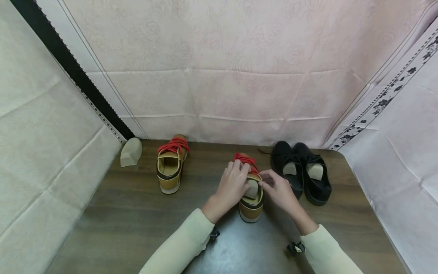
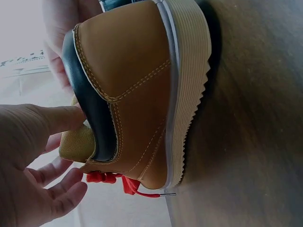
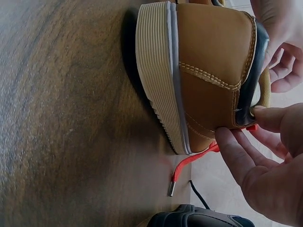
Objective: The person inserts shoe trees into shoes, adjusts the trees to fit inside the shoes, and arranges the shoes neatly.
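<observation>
Standing on the wooden table [image 1: 102, 228] just to the left of the black shoes [image 1: 302, 168], the tan shoe [image 1: 251, 212] points its toe away from the person and its heel towards them. Its long axis runs almost straight out from the person, the toe leaning slightly left, and its sole rests flat. The black shoes also point away, their toes veering a little more to the left.

The right hand [image 1: 280, 189], in front of the black shoes' left side, pinches the collar's front edge between thumb and forefinger. The left hand [image 1: 232, 182], farther left of the black shoes, has its thumb at the collar and its other fingers bent near the tongue [image 2: 78, 143]; whether they pinch anything cannot be told.

Only the head view shows the second tan shoe [image 1: 169, 182], well to the left of the black shoes with its toe also pointing away, and a loose pale insert [image 1: 131, 153] farther left again. From above, a pale block [image 1: 251, 189] fills the tan shoe's opening. The wrist views add what the head view misses: the ridged sole [image 2: 191, 56], side stitching and a red lace [image 3: 189, 163] hanging to a metal tip [image 3: 171, 189].
</observation>
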`<action>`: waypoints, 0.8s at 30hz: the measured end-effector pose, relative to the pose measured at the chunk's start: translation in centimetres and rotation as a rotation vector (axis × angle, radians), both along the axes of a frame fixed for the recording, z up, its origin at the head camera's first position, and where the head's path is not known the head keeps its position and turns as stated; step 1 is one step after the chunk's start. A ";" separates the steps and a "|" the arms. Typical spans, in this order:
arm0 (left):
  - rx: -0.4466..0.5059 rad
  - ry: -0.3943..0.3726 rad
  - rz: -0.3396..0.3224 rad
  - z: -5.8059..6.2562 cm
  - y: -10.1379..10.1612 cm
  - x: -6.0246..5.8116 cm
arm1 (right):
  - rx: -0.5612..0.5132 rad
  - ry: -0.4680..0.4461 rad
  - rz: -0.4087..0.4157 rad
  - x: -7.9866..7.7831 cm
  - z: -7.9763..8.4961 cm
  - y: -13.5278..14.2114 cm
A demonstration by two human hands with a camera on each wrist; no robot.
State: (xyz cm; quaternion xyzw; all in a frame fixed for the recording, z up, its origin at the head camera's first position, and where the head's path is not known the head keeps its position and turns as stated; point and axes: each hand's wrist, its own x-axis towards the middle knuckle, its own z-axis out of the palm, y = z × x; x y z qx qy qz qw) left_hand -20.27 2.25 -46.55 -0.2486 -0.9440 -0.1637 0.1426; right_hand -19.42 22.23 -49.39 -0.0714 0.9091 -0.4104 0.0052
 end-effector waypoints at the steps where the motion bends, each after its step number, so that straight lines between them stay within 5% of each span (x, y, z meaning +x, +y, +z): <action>1: -0.004 -0.007 0.008 -0.1 0.1 -0.1 | 0.002 -0.001 -0.001 0.0 0.0 0.0; 13: -0.087 0.032 0.069 -1.1 0.7 -1.1 | 0.019 0.007 -0.018 0.4 0.0 -0.4; 21: -0.099 0.124 0.080 -1.7 0.4 -1.5 | 0.033 0.023 -0.052 0.5 0.3 -1.1; 24: -0.074 0.089 0.082 -1.6 0.1 -1.3 | 0.037 0.022 -0.073 0.9 0.2 -1.4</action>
